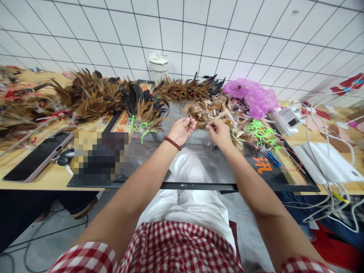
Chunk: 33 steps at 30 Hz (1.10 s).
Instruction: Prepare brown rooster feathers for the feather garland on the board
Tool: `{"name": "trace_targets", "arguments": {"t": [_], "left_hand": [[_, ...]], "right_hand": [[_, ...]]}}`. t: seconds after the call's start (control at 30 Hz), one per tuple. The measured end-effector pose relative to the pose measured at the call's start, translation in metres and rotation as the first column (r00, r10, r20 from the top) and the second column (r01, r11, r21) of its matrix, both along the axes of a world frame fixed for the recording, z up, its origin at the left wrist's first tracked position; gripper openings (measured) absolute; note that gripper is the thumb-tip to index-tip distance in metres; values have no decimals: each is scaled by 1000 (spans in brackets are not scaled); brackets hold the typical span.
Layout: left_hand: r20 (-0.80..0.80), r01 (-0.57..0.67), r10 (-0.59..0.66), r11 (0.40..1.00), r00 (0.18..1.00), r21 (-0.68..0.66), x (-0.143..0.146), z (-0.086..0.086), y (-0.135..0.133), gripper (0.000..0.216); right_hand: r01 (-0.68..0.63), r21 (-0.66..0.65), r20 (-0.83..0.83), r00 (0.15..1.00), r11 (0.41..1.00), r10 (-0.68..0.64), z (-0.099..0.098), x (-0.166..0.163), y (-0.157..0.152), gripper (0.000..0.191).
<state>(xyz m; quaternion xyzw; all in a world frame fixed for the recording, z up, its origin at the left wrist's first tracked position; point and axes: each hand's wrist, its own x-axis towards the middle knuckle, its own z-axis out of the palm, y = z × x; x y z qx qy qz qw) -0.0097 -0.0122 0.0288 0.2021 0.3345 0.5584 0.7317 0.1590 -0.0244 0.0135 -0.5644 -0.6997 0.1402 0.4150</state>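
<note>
My left hand (pixel 183 131), with a dark red bead bracelet (pixel 172 143) on its wrist, is turned palm up over the glass-topped board (pixel 150 151). Its fingers are curled, thumb against forefinger, around something too small to make out. Close to its right, my right hand (pixel 219 133) pinches thumb and forefinger together at the near edge of a pile of loose brown and pale feathers (pixel 218 108). Whatever lies in that pinch is blurred. Bright green cords lie on both sides: a small bunch (pixel 139 127) at left, a larger tangle (pixel 260 132) at right.
Behind stand brown feather bundles (pixel 182 89), a white lidded cup (pixel 158 66) and a pink plastic bag (pixel 251 94). A phone (pixel 38 156) and keys (pixel 65 159) lie at left. A blue tool (pixel 272 158), white cables (pixel 327 140) and a white box (pixel 287 119) are at right.
</note>
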Motion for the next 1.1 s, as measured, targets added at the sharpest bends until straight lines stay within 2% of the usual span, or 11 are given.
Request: {"name": "trace_targets", "arguments": {"t": [0.07,0.13,0.17,0.23,0.37,0.63,0.8,0.9,1.0,1.1], "left_hand": [[-36,17,-17,1000,999,-5,1,-2,-1,8],[-90,39,-39,999,995,3,3,-4,-2,7],[-118,53,-51,999,992,9,4,-5,-3,7],[-174,88,-83,996,981,17,5,-5,-5,8],[-220,162,-155,987,963,13,8,-3,-10,7],[-239,287,-285,957,928,-27,9,3,-14,9],[-271,317,-311,948,911,-22,9,1,-14,7],[-259,283,-274,959,926,-2,9,0,-13,5],[-178,219,-217,976,960,-8,8,-2,-11,3],[-127,221,-221,975,967,-15,8,-5,-8,3]], "right_hand": [[-80,-139,-346,938,987,28,2,-1,1,15],[-213,-230,-602,798,950,33,5,-3,1,25],[-261,-244,-676,736,934,29,6,-4,0,29],[-284,-228,-740,672,931,25,7,-7,-1,33],[-229,-154,-724,688,961,48,5,-14,-2,29],[-246,-118,-717,691,962,89,-2,-19,-1,27],[-273,-118,-704,701,955,114,-3,-19,0,30],[-256,-125,-672,733,959,108,-3,-18,-1,31],[-175,-40,-504,854,984,132,-3,-16,-2,36],[-148,113,-183,969,983,167,-3,-14,-4,49]]}}
